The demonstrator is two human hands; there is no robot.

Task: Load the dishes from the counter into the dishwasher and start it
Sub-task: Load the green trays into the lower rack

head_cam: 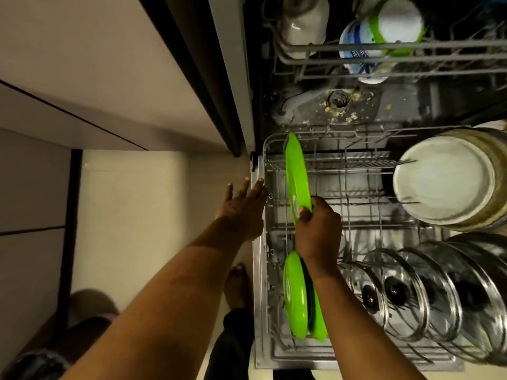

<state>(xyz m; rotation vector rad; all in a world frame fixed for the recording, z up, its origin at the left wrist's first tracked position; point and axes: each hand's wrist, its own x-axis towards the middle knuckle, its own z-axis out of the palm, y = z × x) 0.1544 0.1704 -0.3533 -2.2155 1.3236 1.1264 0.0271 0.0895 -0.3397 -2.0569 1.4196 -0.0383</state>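
- We see the right hand [318, 229] clamped on the near rim of a green plate [297, 174], thumb on one face and curled fingers wrapped over the edge.
- That green plate stands on edge in the lower rack [354, 228], close along the rack's left side and reaching toward its back left corner.
- The left hand [241, 207] is stretched out with its fingers straight and spread apart. The fingertips are at the rack's left rim, and we cannot tell whether they press on it.
- Two more green plates [295, 297] stand upright near the rack's front left corner, just behind the right wrist.
- A row of glass lids [406, 294] leans along the front right of the rack.
- Pale round plates [441, 182] stand stacked at the rack's right edge.
- Past the rack's back edge we make out food scraps [351, 116] on the dishwasher floor.
- The upper rack [397, 46] holds a white mug [301, 20] and a green-rimmed bowl [397, 20].
- A bare foot [238, 283] rests on the floor beside the rack's left edge.
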